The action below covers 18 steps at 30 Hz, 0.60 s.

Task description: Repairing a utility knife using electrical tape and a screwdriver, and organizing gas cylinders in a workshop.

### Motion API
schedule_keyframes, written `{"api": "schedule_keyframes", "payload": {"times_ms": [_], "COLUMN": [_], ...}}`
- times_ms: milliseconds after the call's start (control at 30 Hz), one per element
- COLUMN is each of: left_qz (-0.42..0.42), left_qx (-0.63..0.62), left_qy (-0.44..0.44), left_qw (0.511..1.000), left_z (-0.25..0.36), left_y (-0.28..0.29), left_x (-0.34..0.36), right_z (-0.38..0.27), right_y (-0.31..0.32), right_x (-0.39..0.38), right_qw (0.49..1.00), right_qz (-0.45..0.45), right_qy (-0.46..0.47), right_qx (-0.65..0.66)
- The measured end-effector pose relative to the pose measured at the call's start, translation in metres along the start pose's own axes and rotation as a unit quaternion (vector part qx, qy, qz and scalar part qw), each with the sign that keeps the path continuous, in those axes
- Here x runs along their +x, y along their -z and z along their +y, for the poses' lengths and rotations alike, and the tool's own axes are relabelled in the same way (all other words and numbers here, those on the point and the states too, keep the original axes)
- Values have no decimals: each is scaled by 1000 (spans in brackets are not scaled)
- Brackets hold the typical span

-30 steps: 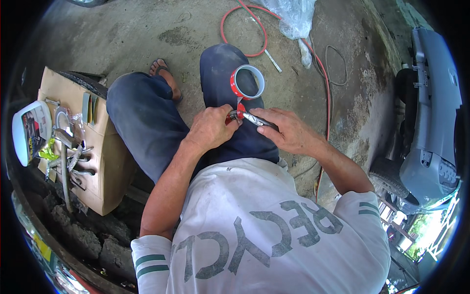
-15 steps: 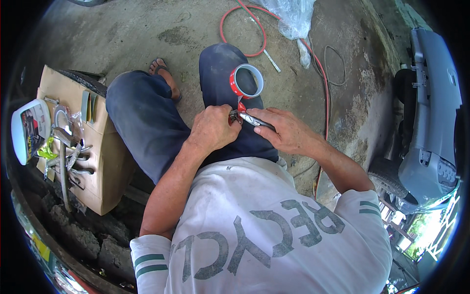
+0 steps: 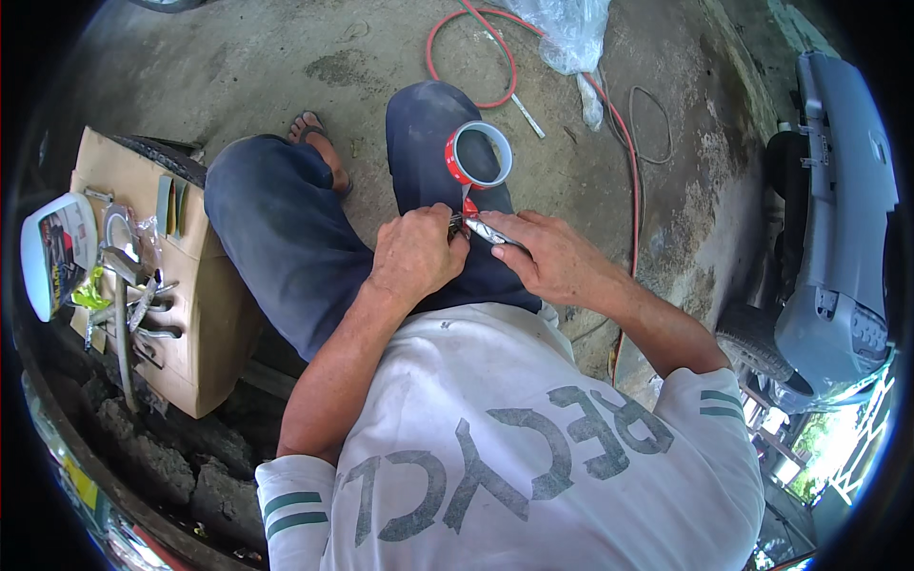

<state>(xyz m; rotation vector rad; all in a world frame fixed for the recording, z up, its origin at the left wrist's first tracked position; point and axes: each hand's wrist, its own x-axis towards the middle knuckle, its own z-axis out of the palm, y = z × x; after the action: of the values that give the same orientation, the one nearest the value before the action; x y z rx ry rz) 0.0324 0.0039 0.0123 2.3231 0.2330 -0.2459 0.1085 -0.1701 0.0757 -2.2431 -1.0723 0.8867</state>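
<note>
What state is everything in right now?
left hand: closed on small dark item
right hand: closed on silver tool
red tape roll: strip unwound toward hands
red hose: partly looped on floor
clear plastic: crumpled
cardboard box: bearing hammer

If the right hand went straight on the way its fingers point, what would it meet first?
For the right hand, most likely the red strip below the tape roll; just beyond it, the left hand. Depth between them is hard to judge.

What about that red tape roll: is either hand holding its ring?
No; the tape roll sits apart, beyond the left hand and the right hand, with a short strip leading from it toward them.
</note>
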Motion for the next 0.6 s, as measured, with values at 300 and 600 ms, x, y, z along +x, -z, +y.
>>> {"api": "schedule_keyframes", "payload": {"times_ms": [300, 600], "left_qz": [17, 32], "left_qx": [9, 16], "left_qy": [-11, -8], "left_qw": [1000, 999], "left_z": [0, -3], "left_y": [-2, -5], "left_x": [-1, -3], "right_z": [-9, 1], "right_y": [1, -3], "right_x": [0, 9], "right_qw": [1000, 1000], "right_qz": [8, 7], "right_qy": [-2, -15], "right_qx": [-14, -26]}}
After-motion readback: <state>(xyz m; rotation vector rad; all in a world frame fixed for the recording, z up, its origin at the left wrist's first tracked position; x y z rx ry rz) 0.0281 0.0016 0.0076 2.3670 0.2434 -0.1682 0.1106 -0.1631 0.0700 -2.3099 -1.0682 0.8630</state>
